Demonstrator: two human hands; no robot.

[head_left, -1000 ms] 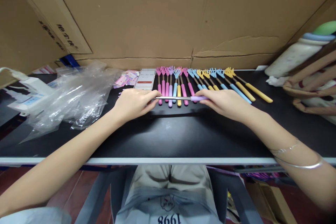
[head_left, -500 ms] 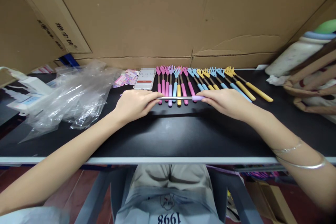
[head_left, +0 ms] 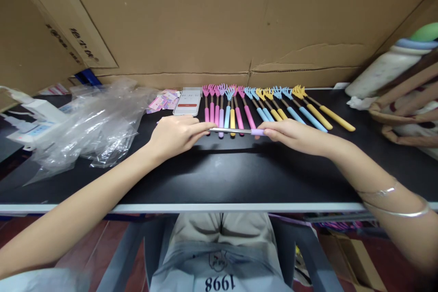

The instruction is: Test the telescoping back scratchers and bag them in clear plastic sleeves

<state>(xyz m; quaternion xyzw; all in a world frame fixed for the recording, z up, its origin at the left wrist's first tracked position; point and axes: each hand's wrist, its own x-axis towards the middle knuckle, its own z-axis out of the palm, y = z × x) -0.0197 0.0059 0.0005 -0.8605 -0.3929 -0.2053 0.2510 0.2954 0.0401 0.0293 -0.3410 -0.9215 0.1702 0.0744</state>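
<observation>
Between my two hands a back scratcher (head_left: 234,131) lies crosswise above the black table, its bare metal rod in the middle. My left hand (head_left: 178,133) is closed around one end and hides most of it; only a trace of purple shows beyond the knuckles. The fingers of my right hand (head_left: 290,137) pinch the light purple handle at the other end. Just behind them, several pink, blue, yellow and purple back scratchers (head_left: 248,106) lie in a row, claws pointing away from me.
Crumpled clear plastic bags (head_left: 102,123) and a white power strip (head_left: 43,123) lie at left. A phone (head_left: 187,101) rests beside small printed cards (head_left: 164,101). At right stand a bottle (head_left: 386,70) and a brown-handled bag (head_left: 407,100). A cardboard wall (head_left: 191,18) closes the back.
My right hand has dropped slightly with the purple handle, so the rod now slopes a little down to the right. Both hands keep their hold.
</observation>
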